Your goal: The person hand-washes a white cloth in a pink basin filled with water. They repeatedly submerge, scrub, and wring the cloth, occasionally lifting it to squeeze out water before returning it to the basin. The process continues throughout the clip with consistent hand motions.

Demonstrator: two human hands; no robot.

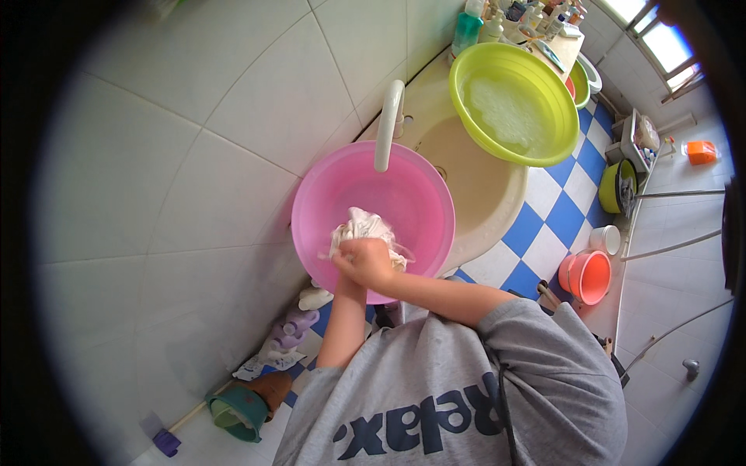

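A bunched, wet-looking white cloth (364, 227) is gathered in my hands over the pink plastic basin (408, 204). My right hand (370, 262) grips it from above, the forearm reaching across from the right. Beneath it, my left hand (351, 284) comes up at the crossed wrists and also holds the cloth; most of that hand is hidden. Loose folds stick out past the fingers and look slightly blurred. Over the basin's far rim hangs the white curved faucet spout (386, 134), with no water seen running from it.
A yellow-green basin (513, 105) of sudsy water rests on the cream sink (484, 204), right of the pink one. Bottles (466, 29) crowd the far corner. An orange-pink bucket (584, 276) stands on the floor at right; purple jugs (294, 326) and a green bucket (236, 410) line the left wall.
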